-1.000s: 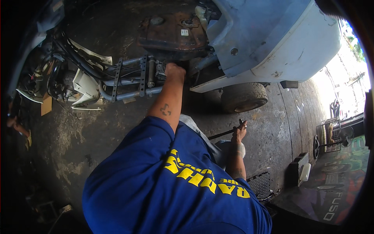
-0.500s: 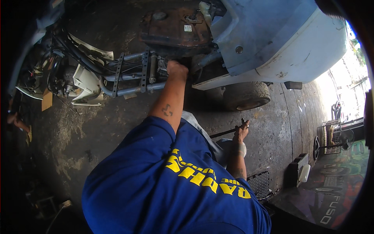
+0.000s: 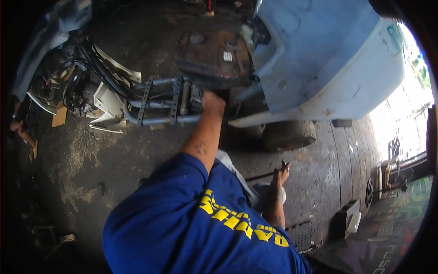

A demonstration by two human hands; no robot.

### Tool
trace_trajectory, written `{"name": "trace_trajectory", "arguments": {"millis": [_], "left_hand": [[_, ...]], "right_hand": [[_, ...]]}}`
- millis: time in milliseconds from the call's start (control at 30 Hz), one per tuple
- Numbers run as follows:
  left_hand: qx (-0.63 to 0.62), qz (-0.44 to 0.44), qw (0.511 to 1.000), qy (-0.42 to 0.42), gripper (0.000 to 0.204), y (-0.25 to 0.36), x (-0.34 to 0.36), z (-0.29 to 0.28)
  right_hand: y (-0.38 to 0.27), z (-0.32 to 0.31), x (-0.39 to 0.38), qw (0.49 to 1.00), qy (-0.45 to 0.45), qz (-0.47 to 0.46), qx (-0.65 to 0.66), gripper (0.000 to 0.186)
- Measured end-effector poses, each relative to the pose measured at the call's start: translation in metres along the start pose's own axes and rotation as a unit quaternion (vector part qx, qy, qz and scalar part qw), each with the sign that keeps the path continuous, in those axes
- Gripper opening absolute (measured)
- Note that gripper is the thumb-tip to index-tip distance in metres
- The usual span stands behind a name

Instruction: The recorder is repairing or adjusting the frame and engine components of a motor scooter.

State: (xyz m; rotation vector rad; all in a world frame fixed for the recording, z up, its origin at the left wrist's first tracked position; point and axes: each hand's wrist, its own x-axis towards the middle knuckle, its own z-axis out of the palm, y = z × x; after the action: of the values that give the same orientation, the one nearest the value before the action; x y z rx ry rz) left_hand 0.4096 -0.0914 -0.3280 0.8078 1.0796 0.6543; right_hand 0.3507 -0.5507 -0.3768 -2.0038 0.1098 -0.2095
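Note:
My left hand reaches down to the blue-grey tubular frame of a stripped vehicle, beside a metal part just below a rusty brown fuel tank. Its fingers are hidden from view, so their hold cannot be made out. Lower and to the right, my right hand is closed round a long dark rod. The rod's end pokes up past the fingers, while its other end runs left behind my leg. Pale blue body panels rise to the right of the tank, over a black tyre.
Cables and an off-white panel sit at the frame's left end. A chequered metal plate lies low right, near a graffiti-painted surface. Other people's limbs show at the far left and top. The concrete floor is stained.
The view has tilted, so the frame, tank and body panels appear lower. My left hand stays by the frame below the tank, and my right hand still holds the rod.

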Motion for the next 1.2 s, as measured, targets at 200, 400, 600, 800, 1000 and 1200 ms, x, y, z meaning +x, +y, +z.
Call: {"name": "trace_trajectory", "arguments": {"millis": [200, 400, 600, 800, 1000, 1200], "left_hand": [[-0.22, -0.162, 0.962, 0.021, 0.034, 0.023, -0.018, 0.04], [-0.106, -0.099, 0.989, -0.033, 0.044, -0.005, 0.055, 0.016], [-0.343, -0.238, 0.907, 0.045, 0.039, 0.083, -0.095, 0.027], [-0.312, -0.288, 0.9, 0.095, 0.041, 0.088, -0.08, 0.021], [-0.247, -0.249, 0.933, 0.08, 0.039, 0.072, -0.076, 0.01], [-0.325, -0.271, 0.898, 0.12, 0.038, 0.108, -0.116, 0.015]], "right_hand": [[0.035, -0.002, 0.006, 1.0, 0.006, 0.023, 0.004, 0.043], [0.008, 0.006, 0.015, 0.997, -0.024, 0.057, 0.043, 0.051], [0.021, 0.0, 0.009, 0.988, 0.019, 0.128, 0.089, 0.065], [0.013, 0.006, 0.011, 0.988, 0.005, 0.118, 0.103, 0.064], [0.012, 0.005, 0.009, 0.987, -0.003, 0.119, 0.111, 0.063], [0.003, 0.0, 0.006, 0.986, -0.013, 0.137, 0.092, 0.053]]}}
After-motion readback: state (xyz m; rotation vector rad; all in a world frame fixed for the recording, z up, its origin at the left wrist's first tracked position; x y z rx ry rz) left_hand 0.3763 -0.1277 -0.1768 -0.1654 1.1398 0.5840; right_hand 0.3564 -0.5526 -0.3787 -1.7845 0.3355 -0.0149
